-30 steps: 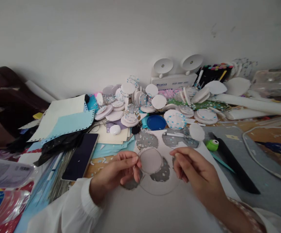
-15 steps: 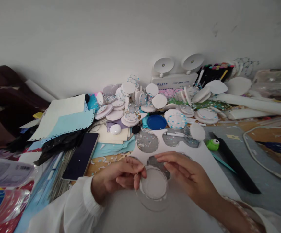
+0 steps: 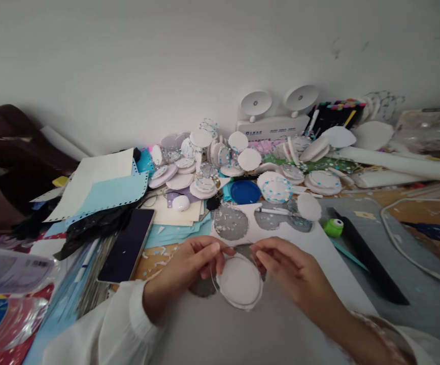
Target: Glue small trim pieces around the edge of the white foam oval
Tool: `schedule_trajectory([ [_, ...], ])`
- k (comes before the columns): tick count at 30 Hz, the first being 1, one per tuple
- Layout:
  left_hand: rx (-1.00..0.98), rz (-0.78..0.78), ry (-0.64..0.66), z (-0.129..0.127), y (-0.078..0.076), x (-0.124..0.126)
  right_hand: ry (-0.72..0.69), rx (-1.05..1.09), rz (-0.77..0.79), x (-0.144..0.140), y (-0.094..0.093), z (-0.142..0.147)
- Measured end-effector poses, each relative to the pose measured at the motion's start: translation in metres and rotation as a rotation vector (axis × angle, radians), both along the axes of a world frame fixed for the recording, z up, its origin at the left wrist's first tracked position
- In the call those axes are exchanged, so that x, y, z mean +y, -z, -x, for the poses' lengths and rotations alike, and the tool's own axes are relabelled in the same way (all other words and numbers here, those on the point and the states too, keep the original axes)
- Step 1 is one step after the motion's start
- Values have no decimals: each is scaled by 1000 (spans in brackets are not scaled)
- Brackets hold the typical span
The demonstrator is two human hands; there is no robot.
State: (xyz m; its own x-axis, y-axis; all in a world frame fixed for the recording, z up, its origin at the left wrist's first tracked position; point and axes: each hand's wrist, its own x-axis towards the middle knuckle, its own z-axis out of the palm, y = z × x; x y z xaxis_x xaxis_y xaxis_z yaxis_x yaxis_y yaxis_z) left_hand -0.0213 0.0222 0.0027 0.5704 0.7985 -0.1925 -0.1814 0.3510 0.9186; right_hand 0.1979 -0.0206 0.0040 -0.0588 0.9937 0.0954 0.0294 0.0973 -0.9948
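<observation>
A pale round disc [image 3: 240,282] with a rough, layered edge lies flat in front of me, between my hands. A thin wire-like loop [image 3: 212,274] curves along its left side. My left hand [image 3: 200,258] pinches this loop near the disc's upper left. At the upper right, my right hand [image 3: 286,266] is closed, thumb against forefinger, on what looks like the other part of the loop; the strand is very faint there. Beneath lies a white sheet [image 3: 341,289] with round holes cut in it, partly covered by my hands and the disc.
Behind the sheet are piled white discs [image 3: 249,159], some with blue beads, and a blue lid [image 3: 245,192]. A phone [image 3: 126,246] and papers [image 3: 101,177] lie left. To the right are a green frog-like figure [image 3: 333,227], a black strip [image 3: 372,258] and a white cable [image 3: 398,238].
My left hand has shifted up and the loop has moved up and left over the disc. My right hand's fingers, spread before, have closed at the upper right.
</observation>
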Motion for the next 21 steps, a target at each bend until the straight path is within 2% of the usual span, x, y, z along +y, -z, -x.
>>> schedule_trajectory([
  [3,4,-132,-58,-1,3,-3,22,2,-6,2,1,2],
  [10,-50,-293,32,-5,2,-6,38,-16,-30,5,0,2],
  [14,-150,-195,171,-8,-3,-11,39,-22,-65,0,-2,4],
  [17,-170,-115,169,-9,-9,-16,57,-39,-105,-2,-4,4],
  [21,-299,153,202,-11,-12,-24,60,-157,-245,-3,-4,1],
])
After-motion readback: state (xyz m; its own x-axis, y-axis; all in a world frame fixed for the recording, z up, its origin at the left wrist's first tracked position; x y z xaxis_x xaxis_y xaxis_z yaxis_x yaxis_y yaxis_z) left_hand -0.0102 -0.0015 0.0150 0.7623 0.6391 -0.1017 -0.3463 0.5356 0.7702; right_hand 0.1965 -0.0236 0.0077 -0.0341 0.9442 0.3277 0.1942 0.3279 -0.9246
